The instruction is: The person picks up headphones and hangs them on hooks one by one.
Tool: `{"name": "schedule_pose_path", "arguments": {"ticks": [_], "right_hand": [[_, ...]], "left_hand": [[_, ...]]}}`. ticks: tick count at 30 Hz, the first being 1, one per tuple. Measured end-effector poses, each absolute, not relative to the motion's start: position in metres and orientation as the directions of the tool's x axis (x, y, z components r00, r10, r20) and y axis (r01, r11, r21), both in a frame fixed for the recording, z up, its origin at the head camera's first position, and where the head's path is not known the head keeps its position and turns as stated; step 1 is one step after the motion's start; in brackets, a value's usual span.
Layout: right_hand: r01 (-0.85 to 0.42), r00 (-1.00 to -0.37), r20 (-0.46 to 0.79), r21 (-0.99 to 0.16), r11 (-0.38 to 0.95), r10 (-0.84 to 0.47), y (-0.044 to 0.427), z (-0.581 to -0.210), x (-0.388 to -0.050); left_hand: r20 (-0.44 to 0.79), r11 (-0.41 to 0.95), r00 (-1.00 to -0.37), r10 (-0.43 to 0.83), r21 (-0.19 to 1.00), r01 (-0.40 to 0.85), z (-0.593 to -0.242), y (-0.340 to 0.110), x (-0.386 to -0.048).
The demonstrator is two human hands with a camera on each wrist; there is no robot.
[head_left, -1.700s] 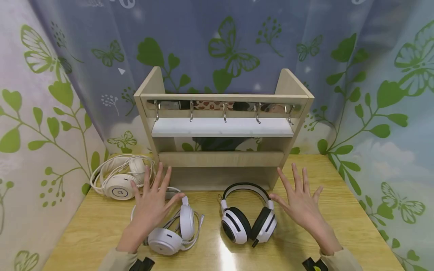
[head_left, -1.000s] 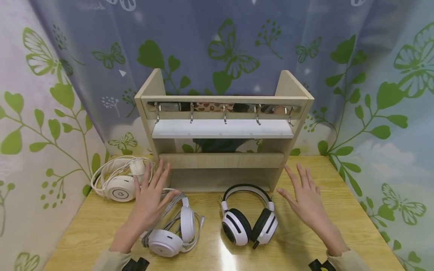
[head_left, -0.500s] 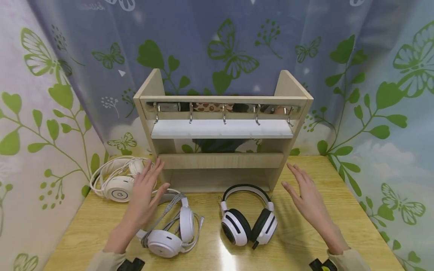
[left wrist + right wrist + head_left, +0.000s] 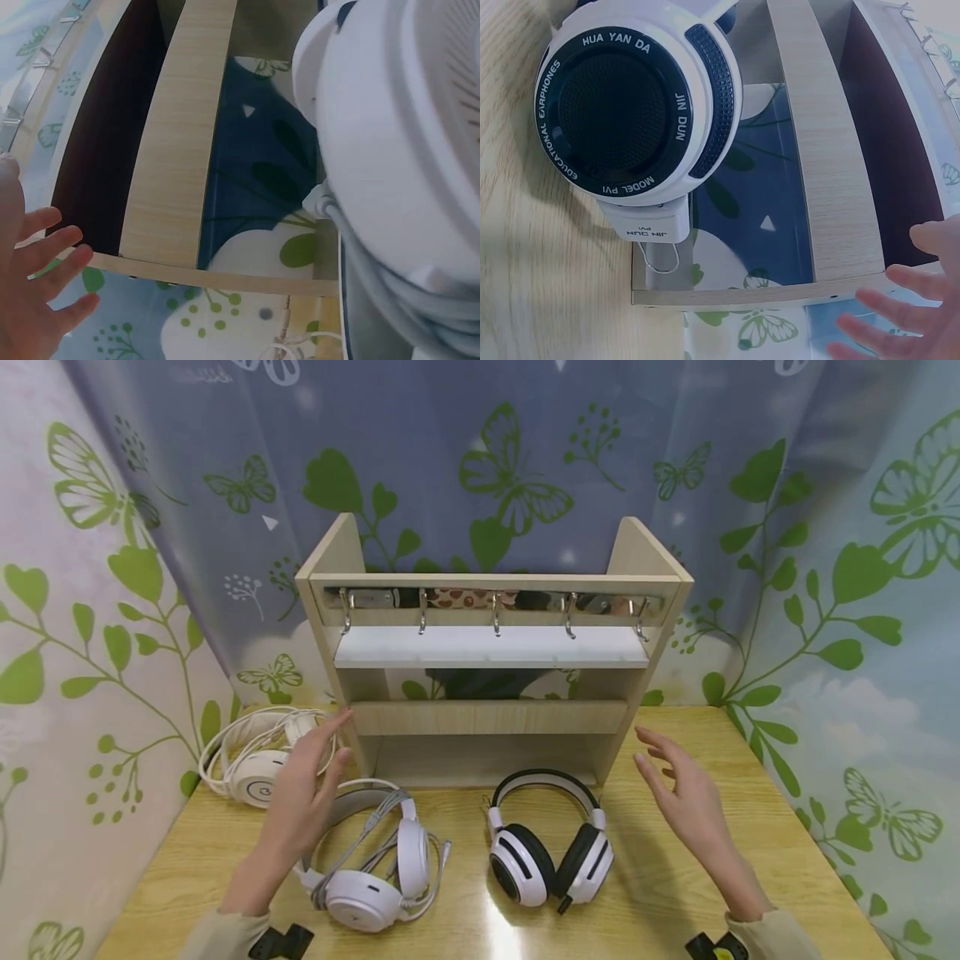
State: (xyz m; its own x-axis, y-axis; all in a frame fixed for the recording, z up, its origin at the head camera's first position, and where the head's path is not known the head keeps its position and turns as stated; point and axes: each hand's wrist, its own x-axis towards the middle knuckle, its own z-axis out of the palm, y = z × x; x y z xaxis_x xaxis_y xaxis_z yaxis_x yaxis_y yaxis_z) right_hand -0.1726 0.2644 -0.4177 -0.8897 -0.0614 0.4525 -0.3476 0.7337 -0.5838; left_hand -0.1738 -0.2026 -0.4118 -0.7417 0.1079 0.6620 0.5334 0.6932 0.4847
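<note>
My left hand (image 4: 302, 789) hovers above the table's left side, fingers extended and holding nothing. Below and to its right lies a white headset (image 4: 365, 897) with a grey cable bundled across it. Partly behind that hand sits another white pair of headphones (image 4: 258, 772) wrapped in its cord. My right hand (image 4: 693, 802) is raised with fingers loosely bent, nothing in it. To its left, apart from it, a white and black headset (image 4: 551, 860) lies on the table; its round black ear cup (image 4: 622, 112) fills much of the right wrist view.
A pale wooden shelf unit (image 4: 487, 718) stands at the back of the table (image 4: 750, 868). A metal strip with several hooks (image 4: 497, 610) runs along its top front. Patterned curtains (image 4: 487, 460) enclose the back and both sides.
Both hands have turned from spread, palms down, to more edge-on, with fingers drawn closer together. The left hand has shifted left and the right hand slightly right. The headsets stay put.
</note>
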Motion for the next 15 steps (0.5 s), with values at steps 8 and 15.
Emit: {"name": "schedule_pose_path", "arguments": {"ticks": [8, 15], "right_hand": [[-0.336, -0.882, 0.471, -0.626, 0.703, -0.003, 0.267, -0.421, -0.178], [-0.362, -0.885, 0.465, -0.697, 0.618, 0.006, 0.267, -0.424, -0.182]], "left_hand": [[0.751, 0.667, -0.658, 0.049, 0.465, 0.582, -0.401, -0.206, -0.177], [0.804, 0.627, -0.595, -0.010, 0.469, 0.622, -0.387, -0.210, -0.182]]}}
